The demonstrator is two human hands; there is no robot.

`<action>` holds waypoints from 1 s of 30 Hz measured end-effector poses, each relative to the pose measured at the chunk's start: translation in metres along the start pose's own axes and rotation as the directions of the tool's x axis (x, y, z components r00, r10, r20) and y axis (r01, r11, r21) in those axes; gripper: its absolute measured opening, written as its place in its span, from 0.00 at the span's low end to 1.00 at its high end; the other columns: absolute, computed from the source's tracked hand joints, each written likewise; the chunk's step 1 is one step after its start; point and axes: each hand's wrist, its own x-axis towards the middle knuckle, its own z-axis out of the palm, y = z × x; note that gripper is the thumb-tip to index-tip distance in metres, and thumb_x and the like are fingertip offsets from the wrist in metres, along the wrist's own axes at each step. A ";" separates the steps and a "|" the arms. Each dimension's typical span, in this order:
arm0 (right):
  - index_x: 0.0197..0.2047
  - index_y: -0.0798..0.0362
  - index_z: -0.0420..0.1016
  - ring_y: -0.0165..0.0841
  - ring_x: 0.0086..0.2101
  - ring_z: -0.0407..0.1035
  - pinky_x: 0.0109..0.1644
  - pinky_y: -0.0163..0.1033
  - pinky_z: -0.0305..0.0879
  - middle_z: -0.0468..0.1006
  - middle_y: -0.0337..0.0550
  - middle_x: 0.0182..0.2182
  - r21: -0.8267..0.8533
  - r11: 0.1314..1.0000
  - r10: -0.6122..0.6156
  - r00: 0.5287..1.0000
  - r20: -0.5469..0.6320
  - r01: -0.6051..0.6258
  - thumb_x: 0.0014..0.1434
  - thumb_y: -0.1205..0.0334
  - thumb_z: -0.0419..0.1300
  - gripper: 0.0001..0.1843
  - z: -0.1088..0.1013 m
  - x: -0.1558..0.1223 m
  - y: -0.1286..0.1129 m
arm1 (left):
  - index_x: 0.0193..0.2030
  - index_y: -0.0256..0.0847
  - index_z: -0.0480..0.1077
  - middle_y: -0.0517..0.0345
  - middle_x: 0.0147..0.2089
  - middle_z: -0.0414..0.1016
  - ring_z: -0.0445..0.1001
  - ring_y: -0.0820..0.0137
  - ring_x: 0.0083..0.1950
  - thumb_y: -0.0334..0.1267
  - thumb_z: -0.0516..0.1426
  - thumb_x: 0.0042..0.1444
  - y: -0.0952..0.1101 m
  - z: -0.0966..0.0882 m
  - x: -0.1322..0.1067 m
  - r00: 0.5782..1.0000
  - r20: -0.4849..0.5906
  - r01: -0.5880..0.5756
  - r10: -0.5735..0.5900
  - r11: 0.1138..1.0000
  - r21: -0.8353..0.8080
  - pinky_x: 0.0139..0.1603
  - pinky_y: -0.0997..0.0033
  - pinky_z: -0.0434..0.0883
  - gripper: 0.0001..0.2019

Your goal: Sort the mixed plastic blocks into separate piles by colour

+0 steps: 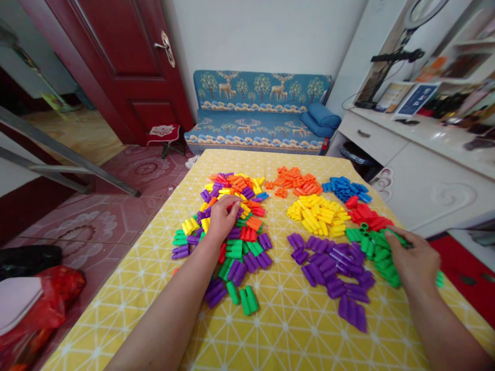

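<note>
My left hand [223,220] reaches into a mixed pile of small ribbed, tube-shaped plastic pieces [234,249] in purple, green, yellow, red and orange. Its fingers are bent together, and what they grip, if anything, is hidden. On the right, my right hand [416,257] is at the edge of a green heap [379,252], its fingers closed around a green piece. Sorted by colour nearby lie a purple heap [336,265], a yellow heap [319,214], a red heap [369,216], an orange heap [296,180] and a blue heap [346,189].
A yellow patterned cloth [286,327] covers the table. Beyond it stands a blue sofa [255,121], with a small red stool [164,132] by the door [127,67]. White cabinets [436,180] line the right side. At left are a metal frame [77,165] and a red bag [64,293].
</note>
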 end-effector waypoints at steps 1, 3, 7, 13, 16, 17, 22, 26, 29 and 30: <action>0.48 0.51 0.77 0.54 0.43 0.72 0.45 0.59 0.66 0.78 0.55 0.40 -0.049 0.998 0.032 0.997 -0.067 -0.035 0.59 0.45 0.53 0.23 -0.002 0.002 -0.002 | 0.37 0.37 0.76 0.50 0.42 0.78 0.76 0.64 0.45 0.34 0.53 0.60 0.000 0.000 0.000 1.000 0.000 -0.001 0.001 1.000 0.000 0.49 0.63 0.71 0.09; 0.44 0.52 0.79 0.53 0.46 0.71 0.49 0.58 0.64 0.78 0.57 0.41 -0.138 0.989 0.032 0.987 -0.155 -0.054 0.58 0.47 0.55 0.21 -0.005 0.006 -0.012 | 0.38 0.38 0.76 0.51 0.42 0.78 0.76 0.64 0.45 0.34 0.53 0.60 -0.001 0.000 -0.001 1.000 0.000 -0.002 0.002 1.000 -0.003 0.49 0.63 0.71 0.09; 0.47 0.51 0.77 0.48 0.50 0.70 0.57 0.54 0.61 0.77 0.57 0.46 -0.111 0.989 -0.113 0.980 -0.165 0.095 0.59 0.52 0.56 0.18 -0.007 0.001 -0.054 | 0.38 0.38 0.76 0.51 0.41 0.78 0.76 0.65 0.45 0.34 0.53 0.61 -0.002 0.000 -0.001 1.000 -0.003 -0.013 0.013 1.000 -0.007 0.49 0.63 0.72 0.09; 0.52 0.48 0.74 0.40 0.51 0.69 0.57 0.49 0.64 0.76 0.48 0.50 0.248 0.900 -0.422 0.856 0.299 0.358 0.59 0.52 0.58 0.19 0.023 -0.045 -0.151 | 0.38 0.39 0.76 0.51 0.41 0.78 0.75 0.65 0.45 0.34 0.53 0.61 -0.004 0.001 -0.001 1.000 0.000 -0.031 0.031 1.000 0.002 0.50 0.63 0.72 0.09; 0.59 0.45 0.69 0.44 0.61 0.59 0.63 0.56 0.56 0.67 0.47 0.61 0.267 0.814 -0.577 0.666 0.474 0.515 0.57 0.52 0.61 0.26 0.036 -0.063 -0.181 | 0.38 0.38 0.76 0.51 0.41 0.78 0.75 0.65 0.45 0.33 0.54 0.60 -0.005 0.002 -0.001 0.999 -0.007 -0.033 0.033 0.999 0.003 0.50 0.63 0.72 0.09; 0.60 0.45 0.69 0.45 0.62 0.56 0.63 0.58 0.54 0.65 0.47 0.62 0.255 0.800 -0.588 0.627 0.511 0.543 0.57 0.52 0.62 0.27 0.038 -0.065 -0.186 | 0.38 0.38 0.76 0.51 0.41 0.78 0.75 0.65 0.45 0.33 0.54 0.60 -0.005 0.002 -0.001 0.999 -0.011 -0.034 0.034 0.999 0.002 0.50 0.63 0.72 0.08; 0.40 0.48 0.79 0.45 0.54 0.66 0.61 0.60 0.55 0.78 0.46 0.49 0.159 0.830 -0.513 0.619 0.594 0.535 0.58 0.56 0.61 0.09 0.038 -0.055 -0.195 | 0.38 0.39 0.75 0.52 0.40 0.79 0.75 0.65 0.45 0.33 0.54 0.60 -0.006 0.002 -0.002 0.998 -0.019 -0.055 0.054 0.998 -0.009 0.50 0.63 0.72 0.08; 0.55 0.50 0.72 0.44 0.56 0.64 0.60 0.53 0.59 0.71 0.49 0.57 0.243 0.845 -0.524 0.649 0.552 0.476 0.52 0.56 0.66 0.27 0.048 -0.057 -0.218 | 0.37 0.38 0.76 0.52 0.41 0.78 0.75 0.65 0.45 0.33 0.54 0.60 -0.004 0.002 -0.002 0.999 -0.019 -0.043 0.043 0.999 -0.006 0.50 0.64 0.72 0.08; 0.65 0.50 0.59 0.45 0.59 0.59 0.61 0.52 0.59 0.62 0.50 0.63 0.306 0.850 -0.524 0.632 0.571 0.428 0.47 0.55 0.69 0.45 0.063 -0.071 -0.237 | 0.37 0.38 0.76 0.52 0.41 0.78 0.75 0.66 0.45 0.33 0.54 0.60 -0.004 0.001 -0.001 0.999 -0.012 -0.036 0.036 0.999 -0.003 0.50 0.63 0.72 0.09; 0.65 0.51 0.58 0.46 0.58 0.60 0.60 0.52 0.60 0.63 0.51 0.62 0.304 0.856 -0.515 0.632 0.579 0.419 0.46 0.55 0.70 0.45 0.068 -0.076 -0.242 | 0.37 0.38 0.76 0.52 0.41 0.78 0.75 0.66 0.45 0.33 0.54 0.60 -0.004 0.001 -0.001 0.999 -0.010 -0.036 0.036 0.999 -0.003 0.51 0.63 0.72 0.09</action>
